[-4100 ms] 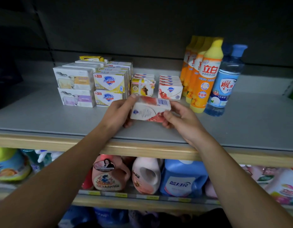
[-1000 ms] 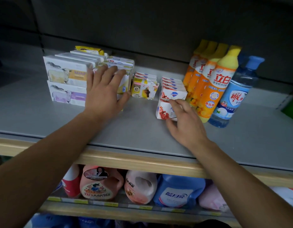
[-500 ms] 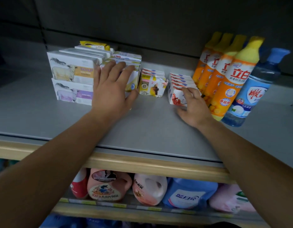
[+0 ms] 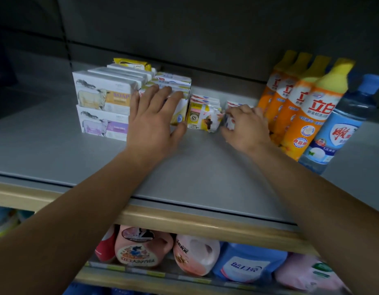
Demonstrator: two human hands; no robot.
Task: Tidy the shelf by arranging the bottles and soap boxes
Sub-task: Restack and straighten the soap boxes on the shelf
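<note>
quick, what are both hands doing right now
Left hand: open, straight fingers pressed flat against the blue-shield soap boxes.
Right hand: closed, fingers curled round the red-and-white soap box.

Two hands at the soap boxes on a grey shelf (image 4: 56,150)

The left hand (image 4: 151,124) lies flat, fingers (image 4: 161,96) straight, against the blue-and-white soap box stack (image 4: 175,86), beside the sheep-printed boxes (image 4: 103,96). The right hand (image 4: 247,126) curls round the red-and-white soap box (image 4: 229,122), next to the yellow soap boxes (image 4: 202,118) and a row of orange bottles (image 4: 305,116) with a blue bottle (image 4: 337,128).
</note>
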